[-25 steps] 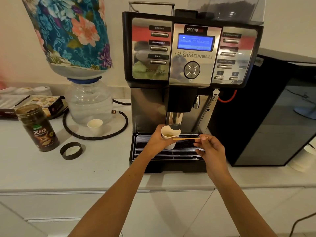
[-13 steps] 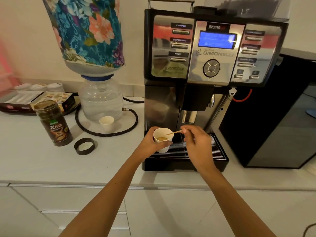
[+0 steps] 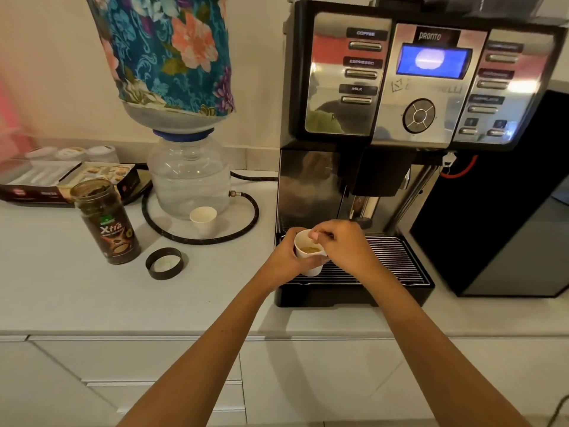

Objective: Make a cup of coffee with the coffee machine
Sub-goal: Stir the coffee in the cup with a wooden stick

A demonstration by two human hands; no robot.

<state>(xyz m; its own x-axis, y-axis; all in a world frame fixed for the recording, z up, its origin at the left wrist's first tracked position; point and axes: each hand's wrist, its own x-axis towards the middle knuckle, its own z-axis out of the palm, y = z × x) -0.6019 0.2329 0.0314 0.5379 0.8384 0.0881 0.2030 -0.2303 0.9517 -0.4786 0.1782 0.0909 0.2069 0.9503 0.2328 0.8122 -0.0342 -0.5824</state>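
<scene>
One wide-angle head view only, looking forward and down from standing height at the edge of the white table (image 3: 77,303). It faces the wall, with the coffee machine (image 3: 400,118) close and right of centre and the forearms reaching in from the bottom edge. The lens bends straight lines near the borders, and the cupboard fronts (image 3: 154,380) fill the lower part.

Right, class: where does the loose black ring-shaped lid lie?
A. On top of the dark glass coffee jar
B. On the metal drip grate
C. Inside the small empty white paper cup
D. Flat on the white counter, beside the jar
D: the black ring-shaped lid lies flat on the white counter, right of the open dark glass coffee jar, apart from it.
</scene>
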